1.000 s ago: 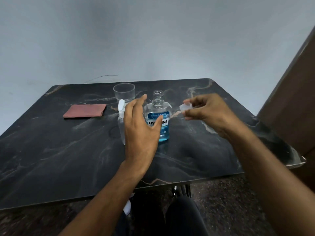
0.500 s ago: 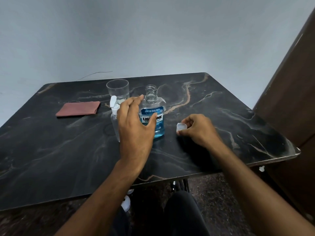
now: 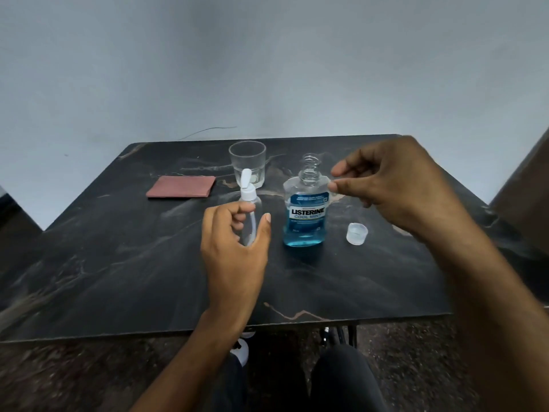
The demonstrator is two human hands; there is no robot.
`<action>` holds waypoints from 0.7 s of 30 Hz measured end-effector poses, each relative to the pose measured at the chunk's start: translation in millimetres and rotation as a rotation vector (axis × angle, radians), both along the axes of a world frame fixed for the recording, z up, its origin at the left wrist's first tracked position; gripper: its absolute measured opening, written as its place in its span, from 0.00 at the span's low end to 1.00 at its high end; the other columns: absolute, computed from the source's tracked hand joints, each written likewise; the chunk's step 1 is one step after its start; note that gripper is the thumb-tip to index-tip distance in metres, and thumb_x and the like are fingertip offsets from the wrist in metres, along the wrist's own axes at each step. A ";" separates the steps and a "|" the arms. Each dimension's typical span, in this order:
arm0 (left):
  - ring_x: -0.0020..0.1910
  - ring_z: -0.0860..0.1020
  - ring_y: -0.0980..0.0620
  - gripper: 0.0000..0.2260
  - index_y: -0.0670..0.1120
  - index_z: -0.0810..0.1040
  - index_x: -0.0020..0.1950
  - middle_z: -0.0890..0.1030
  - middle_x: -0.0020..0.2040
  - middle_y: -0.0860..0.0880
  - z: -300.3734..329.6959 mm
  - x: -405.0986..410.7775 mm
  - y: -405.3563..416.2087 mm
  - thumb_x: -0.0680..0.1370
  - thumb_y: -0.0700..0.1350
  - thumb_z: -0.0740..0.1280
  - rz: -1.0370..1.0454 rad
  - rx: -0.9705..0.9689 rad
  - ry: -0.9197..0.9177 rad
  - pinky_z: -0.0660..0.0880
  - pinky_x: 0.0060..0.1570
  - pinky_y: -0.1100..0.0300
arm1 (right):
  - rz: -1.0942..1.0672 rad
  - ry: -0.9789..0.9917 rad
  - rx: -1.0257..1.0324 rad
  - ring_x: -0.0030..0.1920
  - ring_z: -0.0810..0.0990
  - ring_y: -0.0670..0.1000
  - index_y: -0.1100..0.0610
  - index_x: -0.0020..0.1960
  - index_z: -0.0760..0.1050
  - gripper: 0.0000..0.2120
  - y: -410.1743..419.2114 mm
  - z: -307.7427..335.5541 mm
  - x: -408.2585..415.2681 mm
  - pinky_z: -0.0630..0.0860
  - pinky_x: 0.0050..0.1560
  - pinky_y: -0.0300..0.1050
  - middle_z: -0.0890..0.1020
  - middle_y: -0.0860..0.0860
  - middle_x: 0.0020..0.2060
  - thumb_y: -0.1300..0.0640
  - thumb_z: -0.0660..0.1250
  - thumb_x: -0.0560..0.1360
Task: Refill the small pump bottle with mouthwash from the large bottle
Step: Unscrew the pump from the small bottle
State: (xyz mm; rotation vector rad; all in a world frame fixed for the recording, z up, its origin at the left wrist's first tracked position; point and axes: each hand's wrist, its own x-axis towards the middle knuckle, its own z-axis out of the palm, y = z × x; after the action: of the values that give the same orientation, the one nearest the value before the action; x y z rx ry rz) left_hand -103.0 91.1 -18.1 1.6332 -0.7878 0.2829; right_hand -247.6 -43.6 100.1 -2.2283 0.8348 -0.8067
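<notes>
Two bottles up on the table, side by side but apart: the small pump bottle on the left, looks clear and near empty, pump head still on; the large bottle just right of it, neck open, blue mouthwash filling roughly the lower part. Its cap lies on the table to the right, well clear of the base.

Left hand is cupped around the small bottle's body — thumb and fingers curled but apart, can't tell if they actually touch it yet. Right hand hovers beside the large bottle's shoulder, thumb and forefinger loosely pinched, holding nothing.

Step in hand, as I read it: get the pump off. Clamp the left hand firmly low on the body, right hand twists the collar, not the nozzle. Lift the pump straight up — the dip tube inside is long and will drip or snag if tilted. Park it away from the pour path.

Versus half a second ago: left hand has shifted off the large bottle to the small one; right hand has let go of the cap and risen. Glass and red cloth behind are unchanged.
</notes>
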 end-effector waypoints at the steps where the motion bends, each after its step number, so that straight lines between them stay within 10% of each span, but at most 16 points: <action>1: 0.48 0.75 0.56 0.12 0.48 0.79 0.57 0.75 0.51 0.53 -0.3 4.7 1.6 0.75 0.46 0.75 0.009 0.006 0.021 0.74 0.48 0.67 | 0.033 -0.026 0.010 0.23 0.75 0.37 0.52 0.40 0.83 0.05 7.3 5.9 4.4 0.69 0.25 0.28 0.82 0.44 0.26 0.57 0.79 0.68; 12: 0.57 0.76 0.60 0.29 0.54 0.75 0.69 0.76 0.61 0.59 -10.1 33.8 -6.6 0.70 0.55 0.79 -0.059 0.125 0.158 0.74 0.55 0.66 | 0.061 0.048 0.004 0.26 0.76 0.42 0.54 0.49 0.85 0.09 44.6 -11.4 73.8 0.78 0.37 0.42 0.83 0.49 0.35 0.54 0.78 0.70; 21: 0.53 0.82 0.59 0.29 0.51 0.81 0.63 0.83 0.55 0.56 -8.7 40.6 -14.5 0.69 0.66 0.67 -0.099 0.074 0.217 0.81 0.52 0.60 | -0.082 0.185 -0.202 0.48 0.82 0.54 0.58 0.53 0.83 0.13 56.6 -49.8 107.8 0.77 0.48 0.46 0.84 0.55 0.47 0.49 0.72 0.75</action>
State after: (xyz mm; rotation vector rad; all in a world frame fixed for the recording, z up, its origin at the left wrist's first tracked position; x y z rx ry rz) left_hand -62.5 76.7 -26.8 1.6557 -0.7172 0.0057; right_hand -139.9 13.0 50.3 -2.4905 0.9752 -0.7601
